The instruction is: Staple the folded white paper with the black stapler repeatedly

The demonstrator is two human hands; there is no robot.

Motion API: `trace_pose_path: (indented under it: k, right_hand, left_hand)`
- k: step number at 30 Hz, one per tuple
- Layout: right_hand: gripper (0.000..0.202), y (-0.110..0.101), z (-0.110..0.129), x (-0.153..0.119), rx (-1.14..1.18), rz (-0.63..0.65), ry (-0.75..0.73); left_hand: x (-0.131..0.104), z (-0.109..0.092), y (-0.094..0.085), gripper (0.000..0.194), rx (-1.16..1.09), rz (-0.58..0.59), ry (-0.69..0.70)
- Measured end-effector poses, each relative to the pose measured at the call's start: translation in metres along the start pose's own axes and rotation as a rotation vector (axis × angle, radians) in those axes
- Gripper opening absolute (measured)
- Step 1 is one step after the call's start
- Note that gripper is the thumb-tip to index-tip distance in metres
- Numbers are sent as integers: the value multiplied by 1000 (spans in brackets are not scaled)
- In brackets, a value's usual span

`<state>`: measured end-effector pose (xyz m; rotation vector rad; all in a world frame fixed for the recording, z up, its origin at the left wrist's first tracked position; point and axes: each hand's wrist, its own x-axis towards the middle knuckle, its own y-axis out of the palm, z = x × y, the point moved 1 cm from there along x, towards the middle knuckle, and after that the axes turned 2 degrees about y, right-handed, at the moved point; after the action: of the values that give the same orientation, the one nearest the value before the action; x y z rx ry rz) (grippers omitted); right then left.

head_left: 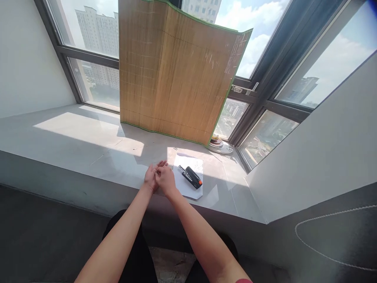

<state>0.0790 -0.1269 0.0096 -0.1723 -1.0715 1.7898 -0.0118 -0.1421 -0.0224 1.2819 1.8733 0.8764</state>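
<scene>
Your right hand (165,179) is nearer the black stapler (194,177), which lies to its right on white paper (180,184) near the windowsill's (73,143) front edge, long axis slanting from far left to near right. That hand's fingers pinch together over your cupped, palm-up left hand (150,177) (whether they hold anything small, I cannot tell).

Green-edged mat (176,74) before windows (88,56)
</scene>
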Motion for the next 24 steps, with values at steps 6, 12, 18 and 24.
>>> trace_pose_path:
  k: [6,12,18,24]
  right_hand:
    - [13,-27,-15,-11,313,-47,-40]
    - [16,-137,-88,13,252,-374,-23]
    - [14,-203,-217,57,-32,-435,388]
    - [13,-189,-257,53,-34,-384,470]
  left_hand:
    - [2,1,2,50,-29,-73,5]
    - [4,5,-1,35,14,-130,24]
    - [0,4,6,30,48,-120,18]
    - [2,7,2,22,88,-59,32]
